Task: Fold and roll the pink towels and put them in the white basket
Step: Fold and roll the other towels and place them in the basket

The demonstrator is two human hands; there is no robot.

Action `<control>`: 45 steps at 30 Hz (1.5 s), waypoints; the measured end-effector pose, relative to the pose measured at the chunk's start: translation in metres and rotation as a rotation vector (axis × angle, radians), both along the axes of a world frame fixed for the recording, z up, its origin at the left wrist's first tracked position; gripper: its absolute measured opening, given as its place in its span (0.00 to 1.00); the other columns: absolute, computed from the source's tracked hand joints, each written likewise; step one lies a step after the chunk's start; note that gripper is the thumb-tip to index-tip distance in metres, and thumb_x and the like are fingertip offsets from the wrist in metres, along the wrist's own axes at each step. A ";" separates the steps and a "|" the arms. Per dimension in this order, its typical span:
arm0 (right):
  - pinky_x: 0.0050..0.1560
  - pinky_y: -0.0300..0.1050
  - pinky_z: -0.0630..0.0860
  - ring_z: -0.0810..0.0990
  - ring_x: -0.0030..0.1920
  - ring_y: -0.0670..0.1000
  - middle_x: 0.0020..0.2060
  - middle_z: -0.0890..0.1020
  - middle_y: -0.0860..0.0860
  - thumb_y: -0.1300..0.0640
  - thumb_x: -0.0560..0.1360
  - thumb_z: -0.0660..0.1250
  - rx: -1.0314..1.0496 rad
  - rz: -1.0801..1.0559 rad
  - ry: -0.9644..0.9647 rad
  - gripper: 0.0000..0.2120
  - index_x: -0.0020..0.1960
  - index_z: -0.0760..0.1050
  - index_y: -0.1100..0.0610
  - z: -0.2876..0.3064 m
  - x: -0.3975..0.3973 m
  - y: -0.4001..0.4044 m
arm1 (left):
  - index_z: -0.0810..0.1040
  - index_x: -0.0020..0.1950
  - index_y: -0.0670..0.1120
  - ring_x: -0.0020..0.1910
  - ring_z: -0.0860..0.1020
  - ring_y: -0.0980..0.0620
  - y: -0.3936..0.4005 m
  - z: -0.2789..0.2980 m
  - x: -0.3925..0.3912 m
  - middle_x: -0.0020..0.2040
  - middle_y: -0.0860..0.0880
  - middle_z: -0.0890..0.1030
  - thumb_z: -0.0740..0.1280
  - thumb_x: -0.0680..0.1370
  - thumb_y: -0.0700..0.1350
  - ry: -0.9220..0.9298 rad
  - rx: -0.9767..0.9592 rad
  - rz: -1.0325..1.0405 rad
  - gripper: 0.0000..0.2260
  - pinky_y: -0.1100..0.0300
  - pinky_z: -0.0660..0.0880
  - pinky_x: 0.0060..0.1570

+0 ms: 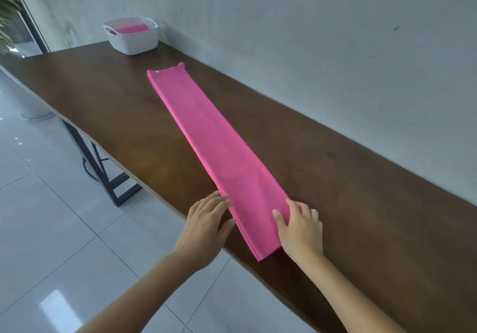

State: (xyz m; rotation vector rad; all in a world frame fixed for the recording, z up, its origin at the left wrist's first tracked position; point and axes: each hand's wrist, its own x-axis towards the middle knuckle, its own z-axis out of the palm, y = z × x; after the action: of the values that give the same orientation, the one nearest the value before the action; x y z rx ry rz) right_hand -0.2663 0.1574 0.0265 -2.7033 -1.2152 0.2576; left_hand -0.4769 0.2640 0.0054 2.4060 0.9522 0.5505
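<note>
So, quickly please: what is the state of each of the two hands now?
Left hand: open, straight fingers touching the left edge of the folded pink towel.
Right hand: open, fingers resting flat on the towel's right edge.

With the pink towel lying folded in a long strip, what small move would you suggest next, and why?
Probably start rolling from the near end. The pink towel already lies flat as a long narrow strip on the table, and the left hand and right hand rest at its two near edges, so curling that end over towards the white basket seems the natural step.
</note>
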 end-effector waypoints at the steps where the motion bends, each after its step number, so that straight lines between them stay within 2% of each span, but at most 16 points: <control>1: 0.68 0.51 0.69 0.68 0.70 0.53 0.72 0.72 0.50 0.38 0.82 0.56 0.054 0.036 0.034 0.27 0.76 0.67 0.51 0.000 0.013 -0.007 | 0.75 0.71 0.54 0.79 0.60 0.57 -0.009 0.001 0.009 0.74 0.57 0.72 0.64 0.83 0.54 -0.021 0.012 -0.009 0.17 0.54 0.56 0.77; 4: 0.63 0.47 0.73 0.71 0.64 0.49 0.63 0.76 0.47 0.46 0.82 0.63 0.164 0.118 0.153 0.19 0.71 0.73 0.52 -0.003 0.051 -0.022 | 0.78 0.68 0.53 0.77 0.64 0.57 -0.035 -0.002 0.033 0.71 0.57 0.75 0.64 0.83 0.54 -0.022 0.045 -0.056 0.15 0.57 0.58 0.75; 7: 0.60 0.47 0.76 0.73 0.59 0.45 0.56 0.77 0.43 0.51 0.82 0.66 0.234 0.218 0.287 0.16 0.68 0.74 0.50 -0.005 0.081 -0.033 | 0.81 0.63 0.52 0.69 0.73 0.56 -0.058 -0.006 0.051 0.63 0.57 0.79 0.64 0.81 0.54 -0.011 0.054 -0.075 0.14 0.56 0.68 0.70; 10: 0.60 0.43 0.77 0.74 0.59 0.41 0.57 0.76 0.39 0.52 0.82 0.66 0.260 0.444 0.310 0.14 0.67 0.75 0.47 -0.008 0.102 -0.046 | 0.82 0.56 0.52 0.56 0.77 0.55 -0.076 -0.008 0.061 0.54 0.58 0.80 0.64 0.80 0.55 0.009 0.092 -0.049 0.11 0.54 0.75 0.58; 12: 0.61 0.38 0.74 0.72 0.62 0.40 0.58 0.76 0.39 0.52 0.82 0.65 0.270 0.590 0.273 0.13 0.66 0.77 0.48 -0.010 0.113 -0.054 | 0.81 0.56 0.53 0.54 0.76 0.55 -0.084 -0.010 0.065 0.53 0.59 0.79 0.66 0.79 0.55 0.032 0.105 -0.029 0.10 0.55 0.75 0.56; 14: 0.62 0.37 0.72 0.71 0.63 0.40 0.58 0.76 0.39 0.58 0.81 0.66 0.276 0.696 0.257 0.12 0.63 0.78 0.49 -0.010 0.123 -0.060 | 0.80 0.57 0.53 0.54 0.75 0.55 -0.089 -0.011 0.068 0.55 0.59 0.78 0.67 0.79 0.56 0.081 0.126 -0.018 0.11 0.56 0.75 0.56; 16: 0.65 0.35 0.71 0.71 0.65 0.40 0.60 0.75 0.38 0.63 0.78 0.67 0.249 0.802 0.245 0.16 0.62 0.79 0.49 -0.011 0.132 -0.062 | 0.79 0.59 0.54 0.55 0.74 0.55 -0.092 -0.011 0.071 0.56 0.58 0.77 0.65 0.80 0.58 0.143 0.165 -0.011 0.12 0.57 0.75 0.55; 18: 0.67 0.33 0.67 0.70 0.67 0.39 0.63 0.74 0.38 0.61 0.77 0.70 0.204 0.890 0.232 0.17 0.63 0.79 0.48 -0.010 0.138 -0.059 | 0.79 0.60 0.54 0.54 0.74 0.54 -0.093 -0.010 0.076 0.56 0.57 0.77 0.62 0.81 0.58 0.185 0.209 -0.001 0.13 0.57 0.75 0.53; 21: 0.68 0.33 0.64 0.67 0.69 0.38 0.65 0.72 0.37 0.52 0.77 0.72 0.166 0.977 0.250 0.15 0.63 0.79 0.47 -0.007 0.142 -0.052 | 0.79 0.58 0.54 0.50 0.75 0.52 -0.094 -0.006 0.084 0.54 0.56 0.77 0.59 0.81 0.57 0.229 0.270 0.032 0.14 0.54 0.77 0.48; 25: 0.65 0.35 0.69 0.69 0.67 0.38 0.60 0.75 0.37 0.48 0.78 0.72 0.208 0.967 0.306 0.06 0.53 0.81 0.48 -0.009 0.143 -0.047 | 0.78 0.59 0.52 0.52 0.75 0.51 -0.099 -0.004 0.091 0.57 0.55 0.76 0.59 0.81 0.56 0.244 0.277 0.024 0.13 0.53 0.78 0.50; 29: 0.58 0.29 0.69 0.73 0.62 0.40 0.55 0.77 0.37 0.43 0.77 0.69 0.256 0.917 0.371 0.09 0.45 0.80 0.47 -0.013 0.141 -0.038 | 0.78 0.62 0.53 0.62 0.74 0.54 -0.114 -0.006 0.096 0.64 0.55 0.75 0.59 0.85 0.53 0.185 0.232 -0.049 0.11 0.55 0.76 0.59; 32: 0.55 0.33 0.71 0.74 0.59 0.41 0.51 0.78 0.38 0.46 0.79 0.69 0.251 0.870 0.437 0.07 0.46 0.78 0.47 -0.016 0.141 -0.031 | 0.77 0.67 0.55 0.68 0.72 0.54 -0.120 -0.009 0.098 0.70 0.55 0.73 0.58 0.86 0.51 0.191 0.235 -0.089 0.13 0.53 0.75 0.63; 36: 0.51 0.38 0.75 0.74 0.53 0.42 0.47 0.77 0.41 0.48 0.80 0.69 0.256 0.857 0.443 0.06 0.47 0.78 0.49 -0.016 0.140 -0.022 | 0.70 0.76 0.56 0.71 0.70 0.53 -0.116 -0.005 0.104 0.75 0.54 0.69 0.58 0.85 0.51 0.242 0.251 -0.066 0.18 0.53 0.73 0.66; 39: 0.49 0.35 0.74 0.75 0.52 0.41 0.47 0.77 0.40 0.49 0.80 0.69 0.287 0.819 0.459 0.04 0.48 0.77 0.47 -0.016 0.136 -0.022 | 0.66 0.78 0.56 0.70 0.70 0.52 -0.113 -0.006 0.108 0.74 0.53 0.69 0.57 0.85 0.51 0.295 0.275 -0.060 0.20 0.53 0.74 0.64; 42: 0.48 0.33 0.75 0.76 0.53 0.42 0.49 0.76 0.39 0.51 0.80 0.69 0.392 0.762 0.449 0.02 0.49 0.77 0.46 -0.017 0.136 -0.029 | 0.68 0.76 0.55 0.69 0.70 0.51 -0.112 -0.010 0.110 0.72 0.53 0.71 0.57 0.85 0.52 0.334 0.323 -0.042 0.19 0.53 0.74 0.62; 45: 0.52 0.31 0.74 0.75 0.55 0.42 0.50 0.75 0.37 0.52 0.79 0.71 0.399 0.847 0.370 0.03 0.51 0.77 0.47 -0.018 0.143 -0.038 | 0.70 0.75 0.54 0.66 0.72 0.49 -0.113 -0.013 0.115 0.69 0.51 0.72 0.57 0.85 0.52 0.329 0.342 0.003 0.18 0.52 0.75 0.61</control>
State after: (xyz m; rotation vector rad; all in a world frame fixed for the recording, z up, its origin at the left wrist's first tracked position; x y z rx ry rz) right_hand -0.1230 0.1198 0.0080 -1.5980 -1.9426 0.5145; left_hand -0.3618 0.1511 -0.0077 2.8662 1.0659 0.3440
